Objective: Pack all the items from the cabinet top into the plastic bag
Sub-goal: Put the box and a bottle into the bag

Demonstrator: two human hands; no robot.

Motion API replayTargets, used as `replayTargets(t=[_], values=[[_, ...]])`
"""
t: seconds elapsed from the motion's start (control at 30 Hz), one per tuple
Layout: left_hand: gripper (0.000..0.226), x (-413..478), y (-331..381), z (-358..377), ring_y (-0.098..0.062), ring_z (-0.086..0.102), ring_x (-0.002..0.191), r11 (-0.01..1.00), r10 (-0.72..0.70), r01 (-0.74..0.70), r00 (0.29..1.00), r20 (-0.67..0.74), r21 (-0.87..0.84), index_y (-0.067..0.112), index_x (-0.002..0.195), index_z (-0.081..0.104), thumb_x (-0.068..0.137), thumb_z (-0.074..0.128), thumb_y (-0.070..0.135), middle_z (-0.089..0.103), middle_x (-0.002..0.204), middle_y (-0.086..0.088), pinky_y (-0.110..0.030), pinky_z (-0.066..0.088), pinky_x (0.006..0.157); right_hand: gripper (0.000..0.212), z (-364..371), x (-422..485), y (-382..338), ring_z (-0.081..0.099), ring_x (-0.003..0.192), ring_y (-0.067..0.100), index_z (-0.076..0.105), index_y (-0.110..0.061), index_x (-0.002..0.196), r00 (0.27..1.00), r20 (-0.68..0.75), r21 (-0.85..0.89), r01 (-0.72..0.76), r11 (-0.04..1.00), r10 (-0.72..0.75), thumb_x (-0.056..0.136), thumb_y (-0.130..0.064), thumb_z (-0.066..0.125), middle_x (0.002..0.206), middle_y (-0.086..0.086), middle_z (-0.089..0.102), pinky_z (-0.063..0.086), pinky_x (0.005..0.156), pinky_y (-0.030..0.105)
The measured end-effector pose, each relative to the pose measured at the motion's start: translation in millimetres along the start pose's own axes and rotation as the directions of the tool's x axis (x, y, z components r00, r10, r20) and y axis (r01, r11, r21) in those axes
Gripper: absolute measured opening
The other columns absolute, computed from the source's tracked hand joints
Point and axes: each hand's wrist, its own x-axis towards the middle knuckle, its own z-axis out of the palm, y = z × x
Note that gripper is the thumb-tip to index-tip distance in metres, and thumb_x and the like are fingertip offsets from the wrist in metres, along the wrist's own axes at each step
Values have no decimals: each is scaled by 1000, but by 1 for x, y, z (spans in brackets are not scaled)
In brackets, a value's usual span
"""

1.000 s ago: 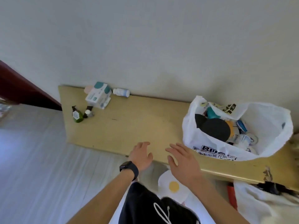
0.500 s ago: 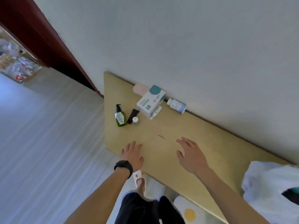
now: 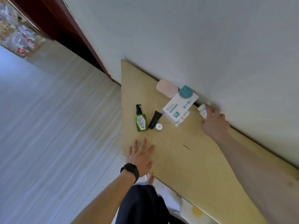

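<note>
The yellow cabinet top (image 3: pixel 186 159) runs along the wall. By the wall lies a small white bottle (image 3: pixel 202 110); my right hand (image 3: pixel 213 123) reaches over it with fingers curled round its body, only its cap end showing. My left hand (image 3: pixel 140 157) lies flat with fingers spread near the cabinet's front corner. Ahead of it sit a green pump bottle (image 3: pixel 140 122), a black tube (image 3: pixel 155 120), a small white round jar (image 3: pixel 159 126), a white and teal box (image 3: pixel 180 105) lying on a slim pale tube (image 3: pixel 182 119), and a pink case (image 3: pixel 167 88). The plastic bag is out of view.
A dark red door frame (image 3: pixel 77 34) stands left of the cabinet's far end. Pale wood floor (image 3: pixel 56 126) stretches to the left. My legs and a foot (image 3: pixel 149 177) are below the cabinet's front edge. The wall (image 3: pixel 210 46) backs the cabinet.
The view swung left, away from the bag. My right hand moved forward to the wall and closed over the small white bottle. My left hand stayed flat near the front edge.
</note>
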Motion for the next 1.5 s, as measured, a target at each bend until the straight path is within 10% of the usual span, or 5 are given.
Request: replayTargets(t=[0.27,0.53,0.93,1.23,1.5], values=[[61,33,45,-97,-28,47,117,948,132,-276,796,-590,-160,21,129,47,81,59,56,46,137,-3,-43,48,92,61,47,-56,-1,49,111,34,21,-24,145,975,139,145,-192,970,173,94,-24,54,129,11,45,38,77,39],[108,101,106,-137,-37,47,118,984,8,-67,940,-342,-163,35,149,0,71,70,59,36,141,-12,-50,43,97,61,97,-141,26,57,110,32,27,-22,142,929,290,362,-329,872,230,91,-39,55,126,6,51,45,81,36],[79,78,96,-156,-27,58,98,861,-100,-99,929,-356,-498,33,144,25,79,69,37,51,123,-8,-39,55,80,60,92,-268,78,66,84,-1,40,-38,133,946,229,911,-291,291,229,84,-39,73,115,-18,61,46,65,18],[46,-66,180,-79,-24,65,94,358,-145,-134,969,-197,-924,20,131,50,89,63,31,68,111,-7,-35,52,67,45,53,-369,150,71,82,30,63,-22,112,942,184,906,-52,-419,281,70,-36,68,100,7,70,53,66,36],[30,-162,318,41,-19,62,71,273,1,-105,994,-109,-956,16,113,58,88,60,32,70,99,-10,-25,44,50,25,76,-473,300,53,47,24,62,-11,106,888,181,924,-6,-383,423,98,-33,54,88,21,67,40,45,28]])
